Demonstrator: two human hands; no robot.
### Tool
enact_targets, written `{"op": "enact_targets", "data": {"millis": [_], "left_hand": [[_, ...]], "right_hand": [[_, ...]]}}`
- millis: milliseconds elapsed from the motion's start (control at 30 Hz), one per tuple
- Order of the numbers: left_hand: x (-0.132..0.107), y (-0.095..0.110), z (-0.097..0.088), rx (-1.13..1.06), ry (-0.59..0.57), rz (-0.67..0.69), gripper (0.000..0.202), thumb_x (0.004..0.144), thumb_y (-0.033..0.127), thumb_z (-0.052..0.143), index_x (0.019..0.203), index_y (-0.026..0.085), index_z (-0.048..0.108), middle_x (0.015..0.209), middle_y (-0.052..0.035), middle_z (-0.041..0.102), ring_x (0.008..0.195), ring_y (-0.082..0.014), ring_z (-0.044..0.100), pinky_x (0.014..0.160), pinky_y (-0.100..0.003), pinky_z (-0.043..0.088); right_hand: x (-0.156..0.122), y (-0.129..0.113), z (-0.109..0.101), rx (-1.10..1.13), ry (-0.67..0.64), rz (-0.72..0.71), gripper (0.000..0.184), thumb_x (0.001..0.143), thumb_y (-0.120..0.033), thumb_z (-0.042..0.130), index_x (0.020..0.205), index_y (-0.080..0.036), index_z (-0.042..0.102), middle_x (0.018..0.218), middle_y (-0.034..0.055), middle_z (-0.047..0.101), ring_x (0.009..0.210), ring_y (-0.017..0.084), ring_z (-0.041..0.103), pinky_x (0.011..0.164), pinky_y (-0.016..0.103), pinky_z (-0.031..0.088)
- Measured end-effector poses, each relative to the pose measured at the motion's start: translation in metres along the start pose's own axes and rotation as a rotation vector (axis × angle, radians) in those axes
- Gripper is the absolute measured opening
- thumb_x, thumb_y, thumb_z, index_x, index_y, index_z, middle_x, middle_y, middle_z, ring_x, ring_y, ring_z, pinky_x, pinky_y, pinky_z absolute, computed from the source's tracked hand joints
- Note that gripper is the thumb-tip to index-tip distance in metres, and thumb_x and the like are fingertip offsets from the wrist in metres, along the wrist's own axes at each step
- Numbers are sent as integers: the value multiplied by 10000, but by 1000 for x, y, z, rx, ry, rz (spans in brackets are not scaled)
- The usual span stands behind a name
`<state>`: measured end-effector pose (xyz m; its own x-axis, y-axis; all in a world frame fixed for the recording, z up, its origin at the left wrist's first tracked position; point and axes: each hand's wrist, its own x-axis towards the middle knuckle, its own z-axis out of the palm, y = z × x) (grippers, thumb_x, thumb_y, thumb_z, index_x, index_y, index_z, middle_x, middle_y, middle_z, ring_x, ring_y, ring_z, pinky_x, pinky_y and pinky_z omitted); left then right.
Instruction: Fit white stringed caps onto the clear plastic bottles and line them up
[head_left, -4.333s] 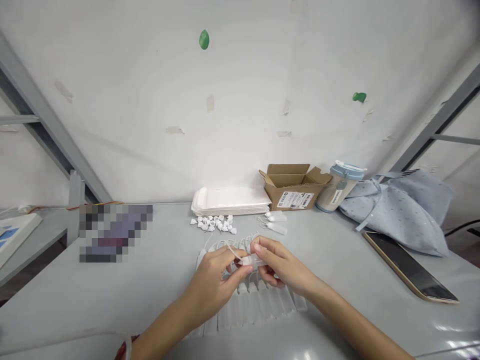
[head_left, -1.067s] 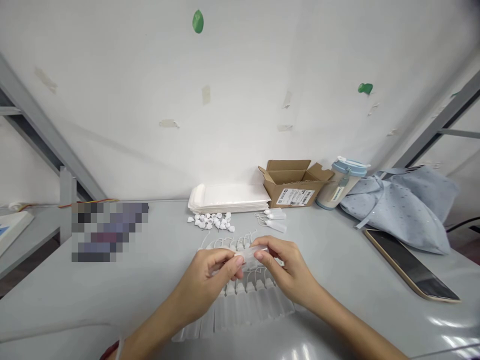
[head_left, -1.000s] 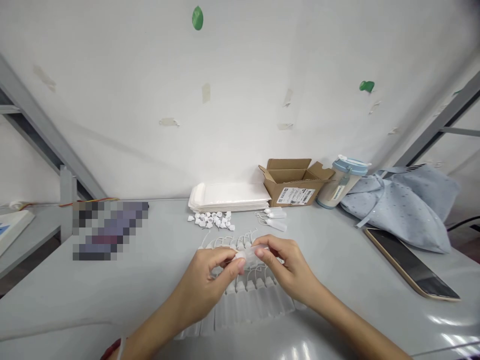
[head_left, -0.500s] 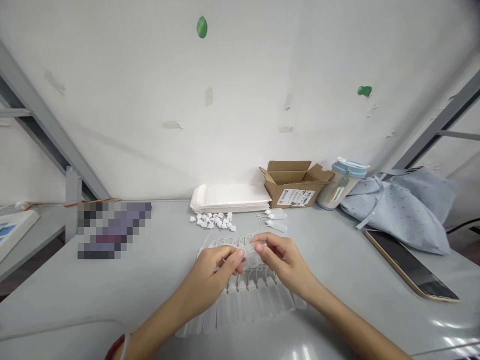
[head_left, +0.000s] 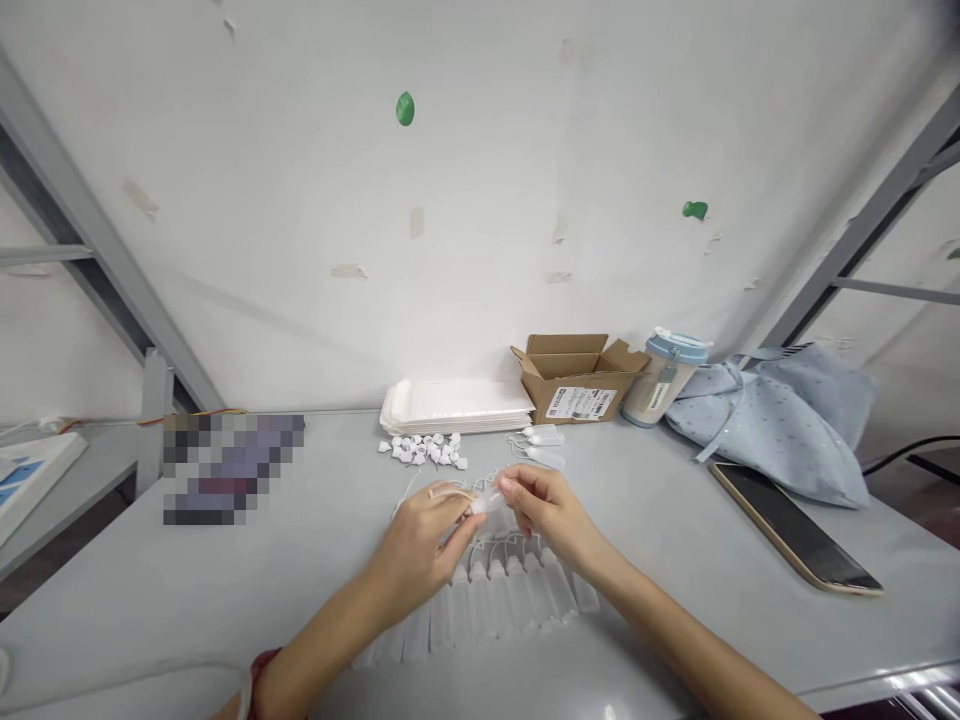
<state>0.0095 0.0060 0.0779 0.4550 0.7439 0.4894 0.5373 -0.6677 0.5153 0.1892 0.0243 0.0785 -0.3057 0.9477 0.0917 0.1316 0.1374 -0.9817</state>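
Note:
My left hand (head_left: 424, 540) and my right hand (head_left: 546, 510) meet above the grey table (head_left: 675, 560), both pinching a small clear plastic vial (head_left: 489, 499) held between their fingertips. Under the hands lies a row of several clear vials with white tethered caps (head_left: 495, 600), side by side. A heap of small white caps (head_left: 424, 451) sits just beyond the hands. Three capped vials (head_left: 541, 446) lie a little to the right of that heap.
A stack of white flat packs (head_left: 457, 405) and an open cardboard box (head_left: 577, 378) stand at the wall. A blue-lidded cup (head_left: 664, 378), a pale blue cloth bag (head_left: 772, 420) and a phone (head_left: 791, 525) lie to the right. A blurred patch (head_left: 232, 465) is on the left.
The view has shifted down and slightly left. Both hands have stayed pinched on the vial, moving a little farther from me over the row.

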Motion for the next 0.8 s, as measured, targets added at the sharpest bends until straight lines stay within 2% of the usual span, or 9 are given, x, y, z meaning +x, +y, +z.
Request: {"op": "enact_targets", "data": {"millis": [67, 133, 233, 333, 500, 567, 700, 800], "left_hand": [[1, -10, -2, 29, 20, 35, 208, 899, 197, 408, 829, 176, 603, 780, -43, 599, 759, -166, 524, 677, -270, 407], [1, -20, -6, 87, 28, 0, 213, 897, 193, 405, 917, 183, 617, 831, -53, 614, 790, -177, 535, 696, -284, 419], [0, -34, -9, 138, 25, -134, 224, 888, 208, 411, 918, 179, 631, 835, -53, 625, 798, -184, 552, 691, -292, 436], [2, -41, -8, 162, 15, -232, 231, 878, 232, 417, 876, 185, 643, 808, -41, 631, 783, -186, 560, 675, -295, 442], [5, -40, -3, 168, -1, -260, 259, 864, 260, 412, 849, 201, 665, 784, -29, 647, 763, -185, 566, 662, -294, 448], [5, -40, -2, 169, 8, -260, 262, 855, 264, 417, 842, 205, 672, 778, -28, 654, 753, -184, 572, 660, -293, 452], [5, -43, -4, 165, 45, -266, 263, 848, 283, 424, 834, 203, 674, 798, -35, 670, 796, -195, 579, 648, -291, 461], [5, -44, -5, 153, 61, -293, 265, 845, 296, 425, 846, 199, 672, 822, -42, 676, 823, -203, 579, 592, -272, 462]], "right_hand": [[1, -2, -4, -52, 73, -69, 318, 809, -466, 493, 802, -156, 562, 470, -79, 361, 408, 83, 369, 424, 210, 323], [4, -4, -13, -97, 193, -131, 309, 817, -453, 488, 863, -159, 570, 493, -70, 391, 432, 91, 397, 443, 215, 340], [14, -1, -33, -125, 351, -175, 323, 799, -462, 501, 908, -167, 574, 589, -31, 492, 498, 110, 460, 471, 228, 388], [27, 10, -56, -211, 444, -148, 357, 764, -474, 513, 928, -165, 588, 676, 15, 580, 569, 139, 504, 476, 241, 413], [44, 34, -88, -302, 420, -65, 321, 661, -416, 587, 831, -145, 614, 583, 8, 571, 543, 154, 516, 438, 239, 384], [47, 40, -96, -342, 391, -36, 295, 664, -390, 575, 816, -141, 615, 586, 15, 585, 538, 159, 534, 425, 234, 379], [51, 48, -104, -456, 348, -12, 262, 710, -348, 545, 842, -133, 618, 589, 23, 609, 522, 163, 554, 446, 246, 397], [53, 51, -105, -595, 332, -25, 187, 700, -290, 585, 810, -146, 630, 671, 41, 649, 576, 172, 568, 544, 270, 417]]}}
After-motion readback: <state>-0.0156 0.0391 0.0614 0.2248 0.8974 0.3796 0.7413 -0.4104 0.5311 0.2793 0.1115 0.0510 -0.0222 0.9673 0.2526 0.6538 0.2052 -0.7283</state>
